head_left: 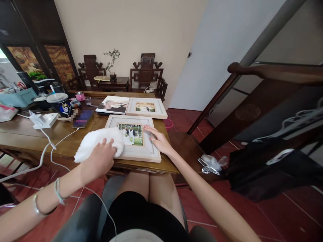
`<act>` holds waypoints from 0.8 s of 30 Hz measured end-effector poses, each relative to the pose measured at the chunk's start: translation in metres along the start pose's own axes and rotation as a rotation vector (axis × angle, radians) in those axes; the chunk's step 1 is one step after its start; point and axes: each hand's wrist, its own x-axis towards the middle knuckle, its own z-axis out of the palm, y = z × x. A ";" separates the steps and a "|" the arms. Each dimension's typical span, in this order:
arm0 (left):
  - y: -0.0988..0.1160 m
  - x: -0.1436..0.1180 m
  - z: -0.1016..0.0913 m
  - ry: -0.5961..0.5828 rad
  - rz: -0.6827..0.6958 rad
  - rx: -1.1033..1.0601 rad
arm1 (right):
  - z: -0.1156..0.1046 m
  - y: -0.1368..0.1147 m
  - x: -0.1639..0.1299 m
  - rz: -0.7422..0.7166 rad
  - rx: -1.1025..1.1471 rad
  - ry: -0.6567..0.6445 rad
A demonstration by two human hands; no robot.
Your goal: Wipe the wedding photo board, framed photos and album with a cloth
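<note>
A pale wooden photo frame (137, 155) lies flat at the near edge of the wooden table (27, 136), with a picture under its glass. My left hand (100, 159) presses a white cloth (97, 142) onto the frame's left side. My right hand (158, 140) lies flat with fingers spread on the frame's right border, a ring on one finger. Beyond it lie a second framed photo (146, 107) and a photo album (112, 105).
A white power strip (44, 120) with cables trailing off the table's edge sits at the left, near a lidded cup (60, 103), a phone (82, 118) and small jars. Carved chairs stand at the back wall. A dark stair rail (252, 72) rises on the right.
</note>
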 end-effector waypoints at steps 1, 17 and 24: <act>-0.004 0.007 0.001 0.019 -0.005 -0.006 | 0.000 -0.002 0.001 -0.006 0.006 0.002; -0.048 0.056 0.025 0.221 -0.003 -0.046 | 0.000 -0.006 0.000 0.001 -0.079 0.036; -0.018 -0.008 0.023 0.117 0.026 -0.037 | -0.001 0.002 0.001 0.032 -0.108 0.019</act>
